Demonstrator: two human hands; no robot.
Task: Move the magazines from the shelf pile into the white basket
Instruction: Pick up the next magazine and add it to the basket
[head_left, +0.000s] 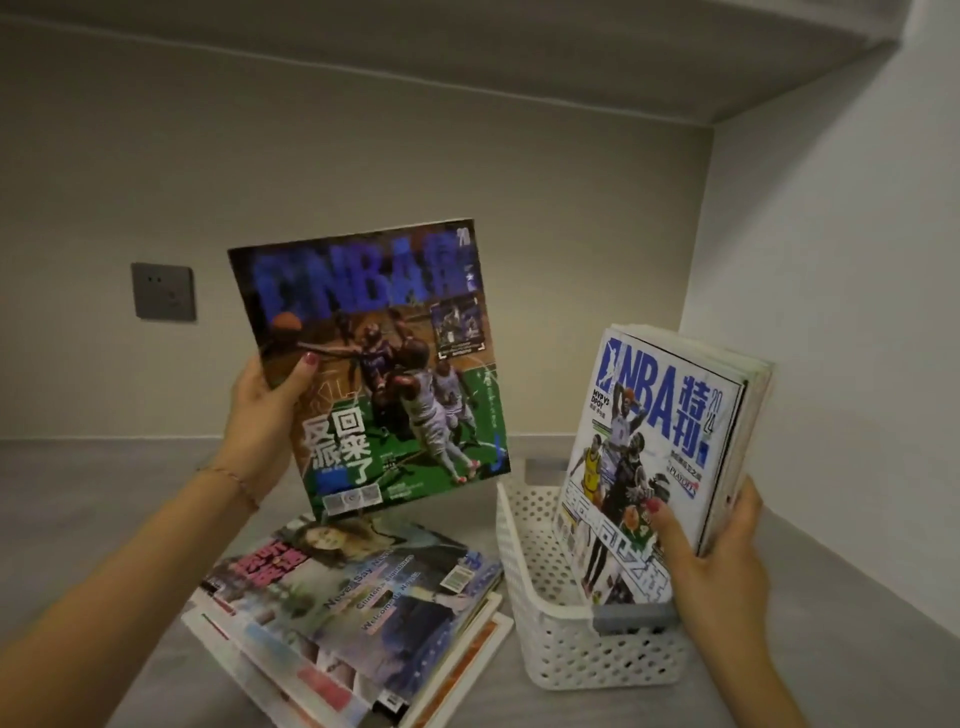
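My left hand (265, 410) grips a dark NBA magazine (379, 364) by its left edge and holds it upright in the air above the pile. The pile of magazines (353, 608) lies flat on the shelf at lower centre, a cover with a woman's portrait on top. The white perforated basket (582, 649) stands to the right of the pile. Several magazines stand upright in the basket, a white NBA magazine (649, 452) in front. My right hand (711, 561) grips this standing bundle near its lower right, thumb on the front cover.
The grey shelf surface (104, 519) runs left and forward. A grey wall socket (162, 291) sits on the back wall at left. The side wall stands close behind the basket on the right, and another shelf board hangs overhead.
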